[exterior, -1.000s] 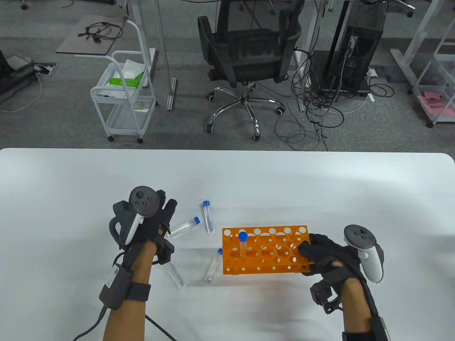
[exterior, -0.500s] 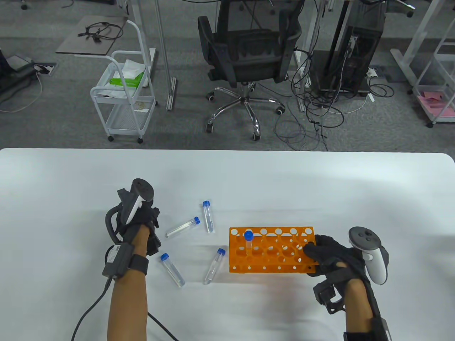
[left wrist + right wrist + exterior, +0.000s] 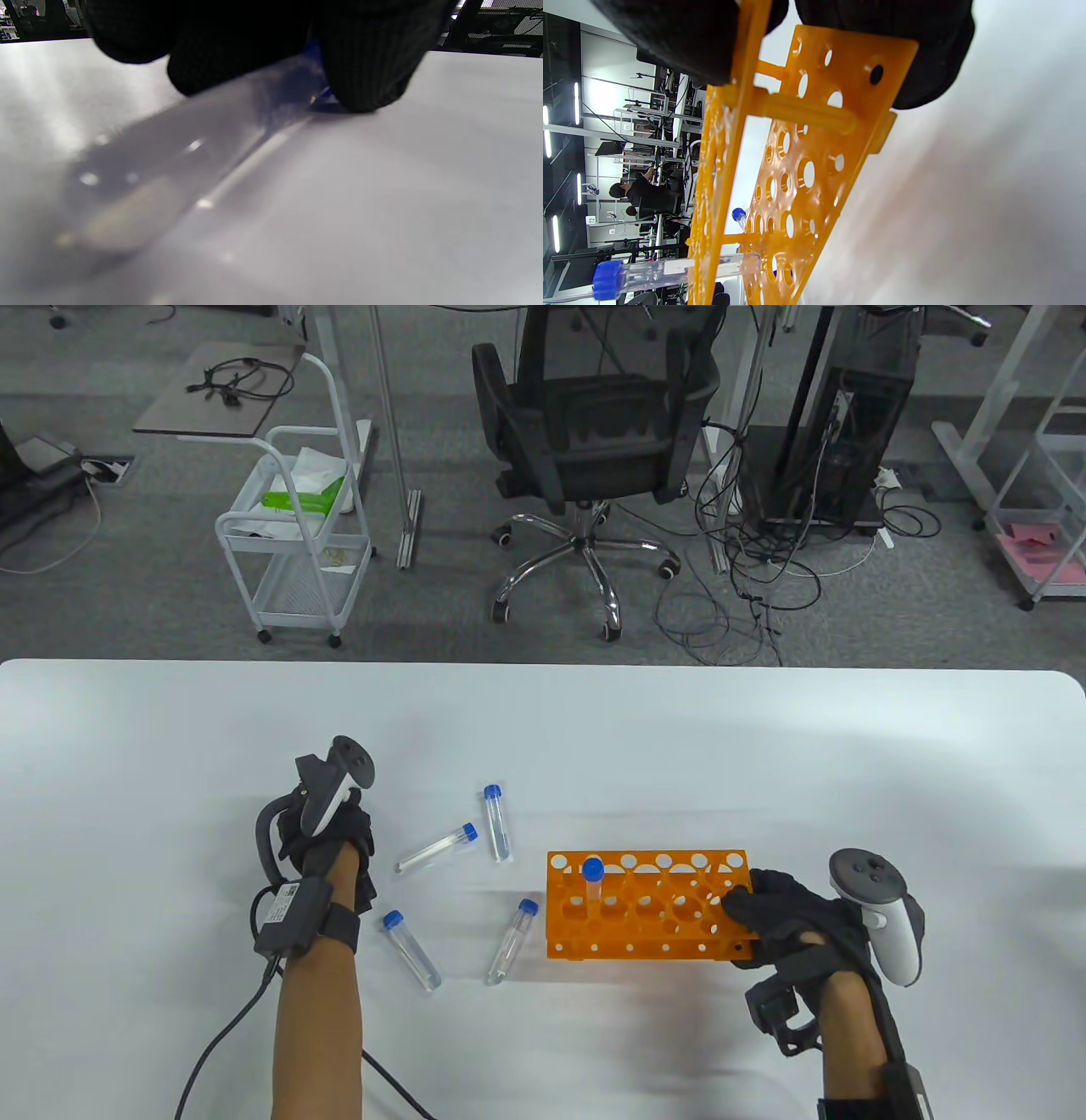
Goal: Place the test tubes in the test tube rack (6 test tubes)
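Black-gloved L hand (image 3: 327,848) fingers (image 3: 369,63) pinching tube (image 3: 178,156), R hand (image 3: 793,920) gripping rack (image 3: 645,908)

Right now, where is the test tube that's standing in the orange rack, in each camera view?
Table view: test tube upright near the orange rack's left end.
Left wrist view: not in it.
Right wrist view: lower left, lying sideways through the rack.
Shared landmark: the rack.
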`<state>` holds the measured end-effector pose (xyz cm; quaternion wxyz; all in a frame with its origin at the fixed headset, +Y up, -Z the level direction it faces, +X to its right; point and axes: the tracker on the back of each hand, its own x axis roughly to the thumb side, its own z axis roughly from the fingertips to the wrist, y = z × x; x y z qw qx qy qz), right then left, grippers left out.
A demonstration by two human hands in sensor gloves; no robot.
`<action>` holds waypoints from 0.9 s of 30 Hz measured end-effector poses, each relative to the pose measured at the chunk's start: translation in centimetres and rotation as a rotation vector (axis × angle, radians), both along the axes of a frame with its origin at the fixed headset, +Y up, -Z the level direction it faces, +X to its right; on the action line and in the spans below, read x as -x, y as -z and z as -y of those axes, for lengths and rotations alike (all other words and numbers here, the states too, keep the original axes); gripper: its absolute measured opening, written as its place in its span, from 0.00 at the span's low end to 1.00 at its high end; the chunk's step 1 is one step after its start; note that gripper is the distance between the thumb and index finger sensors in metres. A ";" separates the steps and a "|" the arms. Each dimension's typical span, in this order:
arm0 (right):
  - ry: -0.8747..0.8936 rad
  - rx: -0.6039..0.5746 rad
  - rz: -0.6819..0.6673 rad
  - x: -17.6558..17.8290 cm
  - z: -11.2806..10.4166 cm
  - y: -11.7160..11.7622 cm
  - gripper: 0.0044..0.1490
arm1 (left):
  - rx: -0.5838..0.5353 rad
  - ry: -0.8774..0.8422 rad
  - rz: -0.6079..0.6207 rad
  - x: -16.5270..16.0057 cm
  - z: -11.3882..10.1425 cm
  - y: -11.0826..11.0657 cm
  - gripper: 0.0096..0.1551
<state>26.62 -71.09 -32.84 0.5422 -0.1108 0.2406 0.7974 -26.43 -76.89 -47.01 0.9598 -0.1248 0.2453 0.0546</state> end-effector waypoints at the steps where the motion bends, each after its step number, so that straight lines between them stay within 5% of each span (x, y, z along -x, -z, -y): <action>1: -0.002 -0.001 0.000 0.0 0.0 0.0 0.38 | 0.028 0.001 0.000 0.1 -0.1 0.0 0.30; 15: -0.014 -0.005 -0.041 0.7 -0.4 0.1 0.38 | -0.068 -0.012 -0.005 2.3 -6.2 -5.2 0.29; 27: 0.014 -0.018 -0.077 1.6 -0.9 0.6 0.38 | -0.304 0.019 0.194 -2.4 -14.1 -9.0 0.29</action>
